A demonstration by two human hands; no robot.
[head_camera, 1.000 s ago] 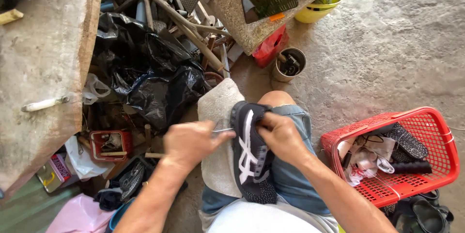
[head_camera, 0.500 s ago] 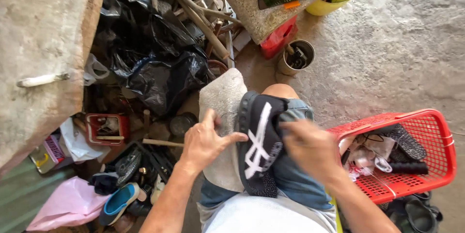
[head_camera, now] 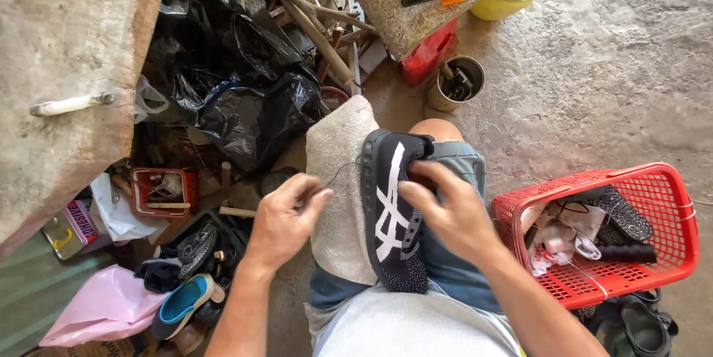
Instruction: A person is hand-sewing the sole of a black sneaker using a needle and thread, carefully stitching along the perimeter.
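Right hand (head_camera: 453,212) grips black knit sneaker with white stripes (head_camera: 392,212) at frame centre; left hand (head_camera: 286,220) pinches thin thread (head_camera: 340,171). Overpulling could snap it.

Rough grey concrete floor (head_camera: 616,90), sunlit at far right. Worn concrete slab (head_camera: 67,82) along the left. Black plastic bags (head_camera: 238,90) and wooden sticks (head_camera: 312,23) heaped far centre. Red plastic basket (head_camera: 668,201) near right; yellow bucket (head_camera: 512,1) far right.

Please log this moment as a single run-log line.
left hand: pinching thread | right hand: holding black shoe on lap | cloth underneath | red basket beside
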